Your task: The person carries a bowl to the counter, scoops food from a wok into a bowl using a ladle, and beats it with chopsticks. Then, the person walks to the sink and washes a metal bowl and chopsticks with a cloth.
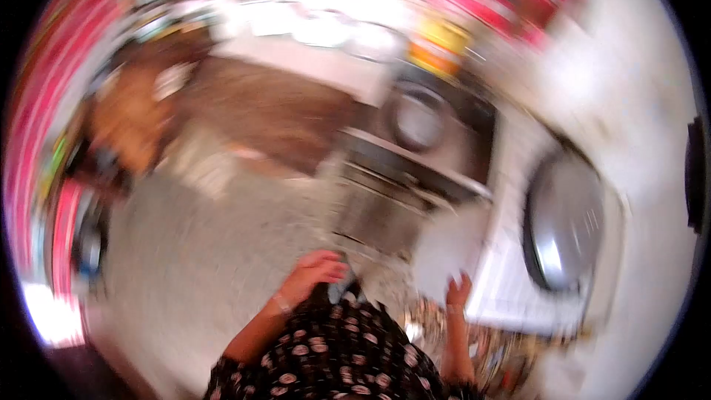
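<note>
The whole view is smeared by motion. My left hand (317, 272) is in front of my dark patterned clothing (318, 348), its blurred fingers pointing right. Beside those fingers is a small grey-blue thing (343, 281); whether the hand holds it cannot be made out. Further right, my right hand (458, 290) is raised with its fingers apart and nothing visible in it. It is nearest to a pale surface, below and left of a large shiny dark round vessel (566, 222).
A stove-like unit (474, 178) bears a round pan (418, 120), with a yellow container (438, 44) behind it. A brown surface (266, 104) lies further left, near an orange-brown item (129, 115). Grey floor (200, 252) spreads at lower left.
</note>
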`<state>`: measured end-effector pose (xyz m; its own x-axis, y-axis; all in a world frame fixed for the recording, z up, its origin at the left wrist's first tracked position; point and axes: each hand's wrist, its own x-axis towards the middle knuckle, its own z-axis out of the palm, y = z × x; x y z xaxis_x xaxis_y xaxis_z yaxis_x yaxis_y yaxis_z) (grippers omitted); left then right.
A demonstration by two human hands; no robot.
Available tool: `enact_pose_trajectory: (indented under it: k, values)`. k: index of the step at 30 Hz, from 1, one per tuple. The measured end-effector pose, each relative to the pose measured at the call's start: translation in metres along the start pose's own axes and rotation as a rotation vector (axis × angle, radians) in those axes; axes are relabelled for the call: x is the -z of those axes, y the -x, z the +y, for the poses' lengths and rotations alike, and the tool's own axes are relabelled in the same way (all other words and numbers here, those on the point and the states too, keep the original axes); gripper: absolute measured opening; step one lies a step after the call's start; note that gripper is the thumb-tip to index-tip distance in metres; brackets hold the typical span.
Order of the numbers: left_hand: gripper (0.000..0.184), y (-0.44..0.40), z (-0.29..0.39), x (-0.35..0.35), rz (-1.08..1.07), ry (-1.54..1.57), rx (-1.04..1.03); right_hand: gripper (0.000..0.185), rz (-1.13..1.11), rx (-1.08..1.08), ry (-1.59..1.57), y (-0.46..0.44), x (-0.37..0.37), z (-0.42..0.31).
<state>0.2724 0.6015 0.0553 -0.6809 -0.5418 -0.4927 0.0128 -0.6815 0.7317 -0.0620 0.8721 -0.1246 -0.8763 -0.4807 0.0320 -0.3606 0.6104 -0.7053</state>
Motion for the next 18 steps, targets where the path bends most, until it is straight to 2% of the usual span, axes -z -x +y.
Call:
enact_pose_trajectory:
  k: [2,3,4,8,14,18]
  values:
    - [0.03,0.011,0.0,0.003,0.068,-0.051,-0.022,0.05,0.078,0.158,0.268,-0.013,-0.001,-0.029]
    - [0.029,0.013,-0.003,0.002,0.058,-0.057,-0.027,0.053,0.023,0.073,0.403,-0.019,0.004,-0.051]
    - [0.029,0.015,-0.006,0.002,0.072,-0.055,-0.05,0.057,-0.01,-0.072,0.411,-0.019,0.011,-0.07]
    - [0.029,-0.007,0.004,0.007,0.023,-0.097,0.035,0.059,-0.076,-0.353,0.521,-0.016,0.01,-0.068]
    - [0.031,-0.01,0.007,-0.012,-0.007,-0.134,0.055,0.056,-0.151,-0.28,0.659,-0.008,0.019,-0.064]
    - [0.031,0.001,-0.001,-0.008,0.026,-0.113,0.068,0.046,-0.18,-0.307,0.66,-0.014,0.018,-0.072]
